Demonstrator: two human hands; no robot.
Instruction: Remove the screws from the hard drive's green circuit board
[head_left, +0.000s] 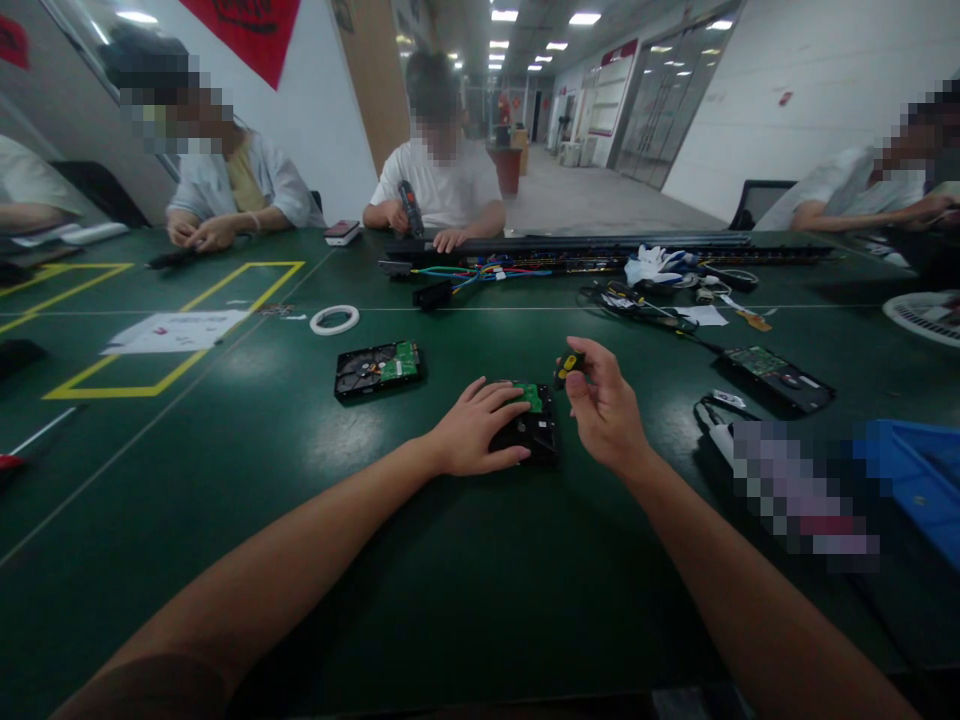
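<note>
My left hand (480, 432) lies spread over a black hard drive (534, 432), fingers apart on its top and covering its left part. A green circuit board shows along the drive's far side. Just right of the drive, my right hand (606, 405) is raised above the table. Its thumb and fingers pinch a small black-and-yellow tool handle (570, 368), which looks like a screwdriver's; no tip can be made out. To the left rests a second hard drive (378, 370), circuit board up. A third hard drive (776, 380) lies to the right.
The green table (480, 590) bears a white tape roll (334, 320), paper sheets (176, 331), and cables (637, 305). Long dark bars (600, 248) lie across the back. On the right are a blue bin (919, 475) and a fan (926, 315). A person opposite (442, 185) holds a power tool (410, 207).
</note>
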